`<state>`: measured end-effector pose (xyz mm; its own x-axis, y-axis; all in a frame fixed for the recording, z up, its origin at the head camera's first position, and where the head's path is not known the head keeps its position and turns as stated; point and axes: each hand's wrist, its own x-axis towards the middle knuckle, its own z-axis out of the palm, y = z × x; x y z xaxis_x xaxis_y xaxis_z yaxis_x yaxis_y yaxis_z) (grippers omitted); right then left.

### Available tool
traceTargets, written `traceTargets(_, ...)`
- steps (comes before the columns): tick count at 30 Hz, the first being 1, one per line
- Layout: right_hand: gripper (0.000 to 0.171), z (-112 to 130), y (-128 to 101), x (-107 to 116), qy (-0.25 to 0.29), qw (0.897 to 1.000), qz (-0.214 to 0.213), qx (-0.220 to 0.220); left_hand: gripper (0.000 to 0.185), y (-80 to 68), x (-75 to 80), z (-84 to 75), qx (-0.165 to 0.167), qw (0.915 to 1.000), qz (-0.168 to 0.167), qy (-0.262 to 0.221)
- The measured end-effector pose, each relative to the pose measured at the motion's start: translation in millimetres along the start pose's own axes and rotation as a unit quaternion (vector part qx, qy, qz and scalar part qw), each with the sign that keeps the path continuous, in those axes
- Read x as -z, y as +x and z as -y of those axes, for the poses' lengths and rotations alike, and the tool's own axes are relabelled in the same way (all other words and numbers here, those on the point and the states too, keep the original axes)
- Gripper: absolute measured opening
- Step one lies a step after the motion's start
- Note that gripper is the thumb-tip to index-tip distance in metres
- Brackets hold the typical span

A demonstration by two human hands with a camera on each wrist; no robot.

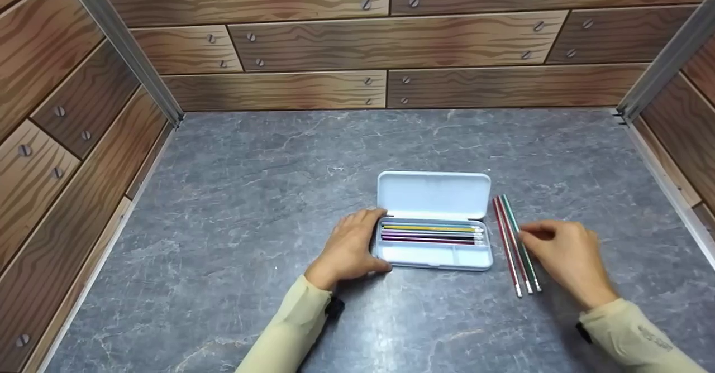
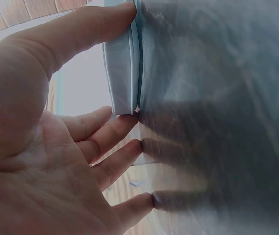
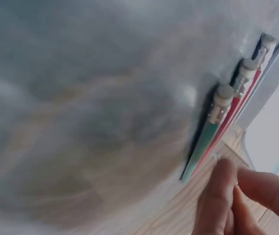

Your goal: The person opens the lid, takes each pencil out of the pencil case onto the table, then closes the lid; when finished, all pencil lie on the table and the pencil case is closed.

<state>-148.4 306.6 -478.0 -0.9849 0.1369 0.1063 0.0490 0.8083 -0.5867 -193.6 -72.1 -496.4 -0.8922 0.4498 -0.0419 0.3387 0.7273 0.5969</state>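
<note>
A white pencil case lies open mid-table, its lid folded back. Several pencils lie inside: yellow, purple, black and red. My left hand grips the case's left end, thumb at the front, fingers at the back. In the left wrist view the thumb presses the case while the fingertips rest on the table. Three loose pencils, two red and one green, lie just right of the case. My right hand hovers at the green one, holding nothing; contact is unclear.
The grey marbled tabletop is boxed in by wood-patterned walls at the back and both sides, with metal corner posts. The loose pencils' eraser ends point toward me.
</note>
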Motion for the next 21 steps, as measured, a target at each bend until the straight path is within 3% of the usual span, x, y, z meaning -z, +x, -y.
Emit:
traceTargets(5,0.028,23,10,-17,0.024,0.993,-0.023,0.115,0.107,0.5,0.7,0.1,0.003,1.0,0.003,0.001)
traceTargets(11,0.035,39,19,-37,0.029,0.965,0.013,0.26,0.106,0.2,-0.5,0.1,0.002,1.0,0.002,0.003)
traceTargets(17,0.036,36,24,-48,0.023,0.94,0.052,0.335,0.106,0.2,-1.4,0.0,0.0,1.0,0.001,0.004)
traceTargets(21,0.034,39,26,-50,-0.023,0.934,0.059,0.351,0.107,0.8,0.4,-0.2,0.006,0.9999,0.004,0.007)
